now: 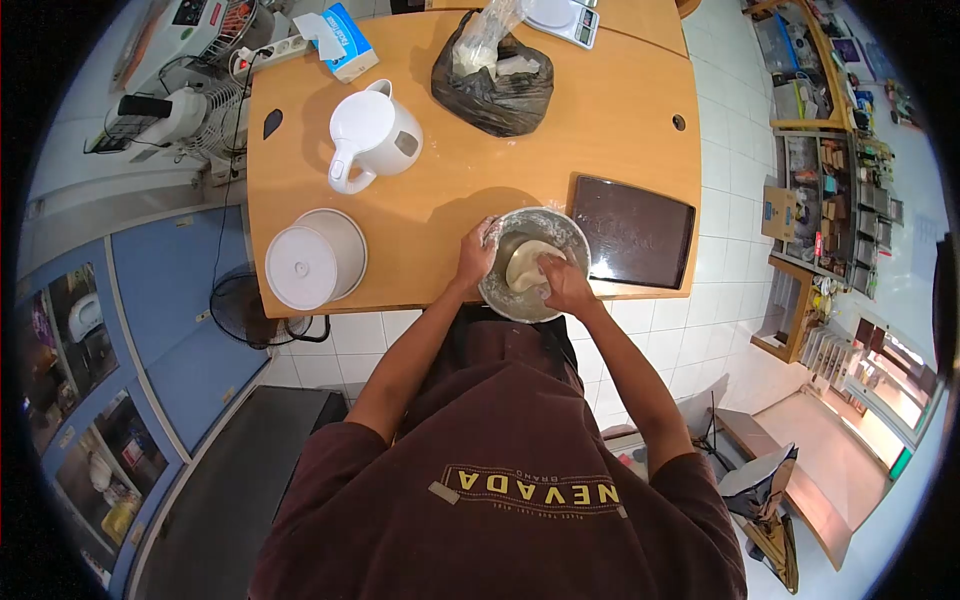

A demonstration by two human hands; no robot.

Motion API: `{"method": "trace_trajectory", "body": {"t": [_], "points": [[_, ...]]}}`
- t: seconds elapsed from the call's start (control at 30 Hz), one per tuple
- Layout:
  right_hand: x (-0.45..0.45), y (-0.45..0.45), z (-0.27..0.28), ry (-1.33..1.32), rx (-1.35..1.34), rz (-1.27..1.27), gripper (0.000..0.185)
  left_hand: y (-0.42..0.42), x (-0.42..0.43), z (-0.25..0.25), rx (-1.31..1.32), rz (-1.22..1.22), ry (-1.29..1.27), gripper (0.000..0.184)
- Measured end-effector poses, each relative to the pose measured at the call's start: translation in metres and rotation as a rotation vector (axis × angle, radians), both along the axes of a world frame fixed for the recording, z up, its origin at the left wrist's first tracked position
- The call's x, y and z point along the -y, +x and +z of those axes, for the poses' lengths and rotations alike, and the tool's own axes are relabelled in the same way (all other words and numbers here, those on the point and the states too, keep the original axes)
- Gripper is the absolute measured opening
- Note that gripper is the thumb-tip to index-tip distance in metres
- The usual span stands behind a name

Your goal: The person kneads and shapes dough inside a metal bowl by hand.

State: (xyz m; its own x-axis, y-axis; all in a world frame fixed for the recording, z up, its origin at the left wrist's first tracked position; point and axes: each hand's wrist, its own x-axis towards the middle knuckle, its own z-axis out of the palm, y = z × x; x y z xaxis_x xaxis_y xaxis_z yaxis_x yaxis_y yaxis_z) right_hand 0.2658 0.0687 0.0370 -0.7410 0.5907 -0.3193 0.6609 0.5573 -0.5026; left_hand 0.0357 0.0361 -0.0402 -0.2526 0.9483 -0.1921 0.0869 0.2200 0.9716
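Observation:
A metal mixing bowl [573, 237] sits at the table's near edge, its inner wall smeared with flour. Inside it lies a pale lump of dough [526, 266]. My left hand [477, 252] grips the bowl's left rim, fingers over the edge. Reaching in from the right, my right hand [566, 284] is closed on the dough's right side; its fingertips are partly hidden. Just right of the bowl, a dark rectangular baking tray [635, 230] lies flat on the table.
The wooden table [420, 240] carries a white lidded container [318, 258], a white electric kettle [375, 135], a black plastic bag [500, 98] with a clear bag of white stuff, a tissue box [347, 45] and a kitchen scale [565, 18]. A fan [250, 305] stands below left.

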Motion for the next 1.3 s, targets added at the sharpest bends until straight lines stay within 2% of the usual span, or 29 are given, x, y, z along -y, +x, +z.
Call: {"method": "trace_trajectory", "body": {"t": [0.07,0.23,0.33,0.53,0.63,0.73,0.77,0.87,0.97,1.07,1.1,1.23,1.3], "points": [[0.004,0.001,0.002,0.023,0.054,0.029,0.075,0.002,0.001,-0.01,0.027,0.021,-0.023,0.039],[0.016,-0.019,0.017,0.105,0.309,0.142,0.07,0.001,-0.003,0.009,-0.106,-0.033,-0.033,0.04],[0.015,-0.022,-0.002,0.156,0.302,0.172,0.078,0.001,-0.001,0.011,-0.175,-0.055,-0.029,0.042],[0.0,-0.012,0.002,-0.046,0.026,0.011,0.065,-0.006,-0.001,0.01,-0.231,-0.141,-0.017,0.046],[-0.021,-0.013,0.012,-0.416,-0.017,-0.133,0.053,-0.005,0.0,0.009,-0.234,-0.126,-0.042,0.047],[-0.03,-0.012,0.017,-0.835,-0.146,-0.27,0.05,-0.002,-0.001,0.013,-0.211,-0.085,-0.101,0.047],[-0.03,-0.009,-0.002,-0.781,-0.081,-0.211,0.053,-0.003,-0.002,0.015,-0.203,-0.073,-0.128,0.048],[-0.027,-0.011,-0.007,-1.23,-0.182,-0.554,0.061,-0.006,-0.004,0.023,-0.16,-0.135,-0.13,0.045],[-0.025,-0.012,-0.045,-0.822,-0.131,-0.51,0.072,-0.006,-0.002,0.017,-0.18,-0.144,-0.078,0.047],[-0.041,-0.017,-0.029,-0.597,-0.066,-0.489,0.081,-0.002,0.004,-0.013,-0.21,-0.053,-0.012,0.048],[-0.044,-0.028,0.002,-0.444,-0.019,-0.51,0.074,-0.003,0.003,-0.008,-0.194,-0.055,-0.025,0.048],[-0.042,-0.028,-0.006,-0.162,0.172,-0.48,0.069,-0.007,0.001,0.011,-0.157,-0.066,-0.091,0.047],[-0.036,-0.03,-0.002,-0.027,0.195,-0.472,0.072,-0.006,-0.001,0.013,-0.15,-0.066,-0.106,0.046]]}}
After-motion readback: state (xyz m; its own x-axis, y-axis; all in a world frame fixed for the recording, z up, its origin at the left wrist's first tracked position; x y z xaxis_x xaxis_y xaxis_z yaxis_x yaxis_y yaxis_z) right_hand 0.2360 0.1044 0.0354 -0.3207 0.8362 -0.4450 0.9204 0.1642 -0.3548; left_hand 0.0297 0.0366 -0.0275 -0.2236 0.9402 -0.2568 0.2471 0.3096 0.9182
